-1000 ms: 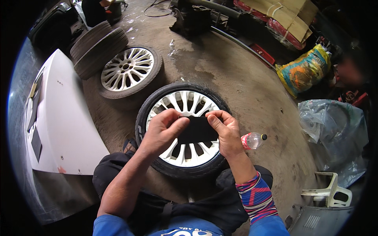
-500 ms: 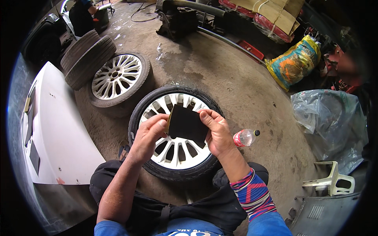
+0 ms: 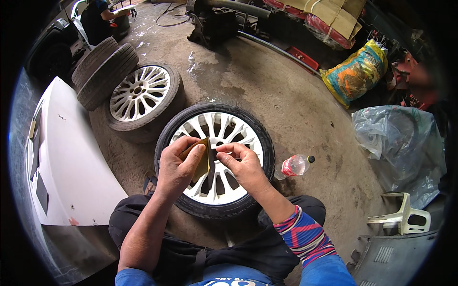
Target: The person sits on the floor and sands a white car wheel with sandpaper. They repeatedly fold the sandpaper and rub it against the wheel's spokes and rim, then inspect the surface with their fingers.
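Observation:
My left hand [image 3: 177, 164] pinches a folded sheet of sandpaper [image 3: 203, 163] between thumb and fingers. Its yellow-brown backing faces left, and a strip of its black side shows on the right. Just right of the sheet is my right hand [image 3: 242, 166], apart from it, thumb and bent forefinger slightly parted with nothing visible between them. Below both hands, a white multi-spoke wheel [image 3: 219, 196] with a black tire [image 3: 267, 136] lies flat on the floor between my knees.
A plastic bottle [image 3: 295, 166] lies right of the wheel. To the left are a white car panel [image 3: 76, 162], another wheel [image 3: 139, 93] and stacked tires [image 3: 107, 71]. Farther right are a yellow-blue sack [image 3: 355, 74], plastic sheeting [image 3: 405, 148] and a white plastic chair [image 3: 405, 217]. Someone works at the far left.
The sandpaper has turned from its black face showing broadly to nearly edge-on with its backing visible. My right hand has let go of its right edge and moved left.

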The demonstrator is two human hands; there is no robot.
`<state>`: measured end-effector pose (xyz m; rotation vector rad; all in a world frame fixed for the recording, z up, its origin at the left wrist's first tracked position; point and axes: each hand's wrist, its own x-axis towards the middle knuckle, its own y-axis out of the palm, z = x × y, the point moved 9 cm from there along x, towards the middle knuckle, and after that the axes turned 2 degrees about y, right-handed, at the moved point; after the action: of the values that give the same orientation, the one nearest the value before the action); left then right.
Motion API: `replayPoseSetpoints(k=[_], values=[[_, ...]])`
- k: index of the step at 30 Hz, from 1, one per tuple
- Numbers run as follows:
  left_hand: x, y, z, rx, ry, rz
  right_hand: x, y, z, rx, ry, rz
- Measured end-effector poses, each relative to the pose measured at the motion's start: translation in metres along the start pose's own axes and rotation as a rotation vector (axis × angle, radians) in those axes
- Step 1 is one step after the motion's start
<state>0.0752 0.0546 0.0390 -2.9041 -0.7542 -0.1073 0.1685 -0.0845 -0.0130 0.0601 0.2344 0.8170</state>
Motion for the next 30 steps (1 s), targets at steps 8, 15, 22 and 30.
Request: replayPoseSetpoints(k=[8, 15, 22, 30], values=[[-0.006, 0.015, -0.006, 0.381, 0.114, 0.088, -0.004, 0.001, 0.016, -0.202, -0.039, 0.063], [-0.008, 0.023, 0.019, 0.106, -0.220, 0.367, -0.002, -0.019, 0.019, -0.357, 0.060, 0.161], [0.003, 0.005, 0.012, 0.074, -0.096, 0.176, -0.011, -0.010, 0.026, -0.255, 0.084, 0.284], [-0.001, 0.020, -0.004, 0.206, 0.120, 0.321, -0.008, -0.005, 0.021, -0.317, 0.118, 0.242]])
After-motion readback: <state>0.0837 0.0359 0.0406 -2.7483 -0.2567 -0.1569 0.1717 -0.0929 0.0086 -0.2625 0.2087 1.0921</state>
